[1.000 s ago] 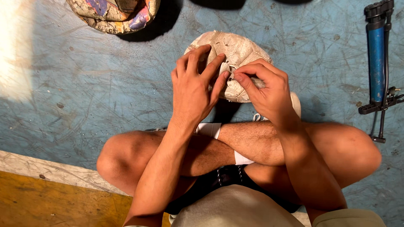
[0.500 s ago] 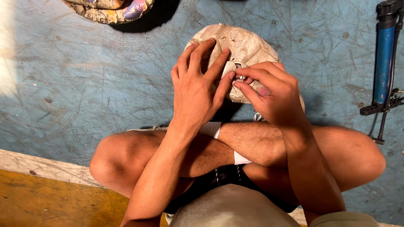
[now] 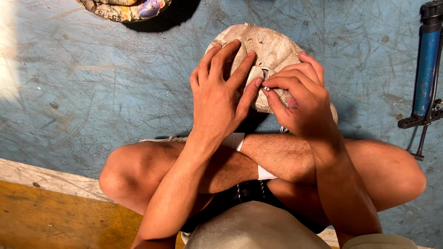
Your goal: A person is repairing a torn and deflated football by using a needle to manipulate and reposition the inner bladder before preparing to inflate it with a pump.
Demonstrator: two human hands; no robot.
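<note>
The old, flat ball (image 3: 272, 50) lies on the blue floor (image 3: 92, 92), just past the person's crossed legs and near the floor's far edge. It is pale and worn, with a small flap lifted in the middle.

The left hand (image 3: 219, 92) is spread out flat on the ball, with its fingers pressing down beside the flap. The right hand (image 3: 300, 99) is pinched together, and its finger and thumb squeeze a tiny shiny thing (image 3: 266, 88), maybe a needle or a valve pin. It is too small to tell which.

To do this bit well, the left hand should hold the ball firm so it cannot slide. The right hand should push the shiny thing slowly and straight, away from the left fingers, so nobody gets poked.

A blue pump (image 3: 427, 69) stands by the right edge of the floor, well apart. Another worn ball (image 3: 124, 7) sits at the far edge.
</note>
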